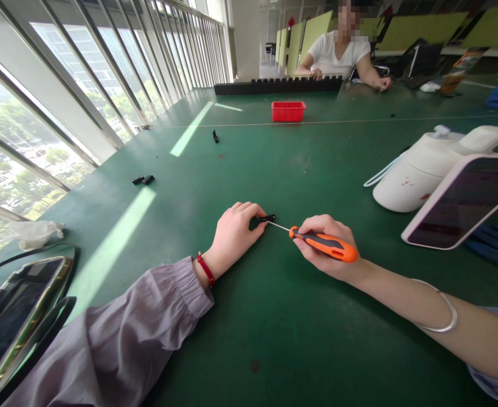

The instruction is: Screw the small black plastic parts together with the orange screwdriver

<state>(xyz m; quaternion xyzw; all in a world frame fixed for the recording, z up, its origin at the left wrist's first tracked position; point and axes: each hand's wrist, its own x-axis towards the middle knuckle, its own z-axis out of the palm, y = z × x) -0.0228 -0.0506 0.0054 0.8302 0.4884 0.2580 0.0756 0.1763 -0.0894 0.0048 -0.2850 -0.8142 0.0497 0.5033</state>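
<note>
My left hand (239, 227) rests at the middle of the green table (308, 328), closed on a small black plastic part (269, 217) pinched between thumb and fingers. Only the part's right end shows; the rest is hidden by the fingers. My right hand (329, 246) is wrapped around the orange and dark grey handle of a screwdriver (324, 244). Its thin metal shaft points left, and the tip meets or lies very close to the black part; whether it touches I cannot tell.
Small black pieces (147, 180) lie to the left, another black piece (215, 137) farther back. Beyond are a red bin (288, 112) and a long black rack (278, 86), with a person in white (337, 53) behind. At right stand a white bottle (414, 169) and phone (464, 203); another phone (24, 305) is at left.
</note>
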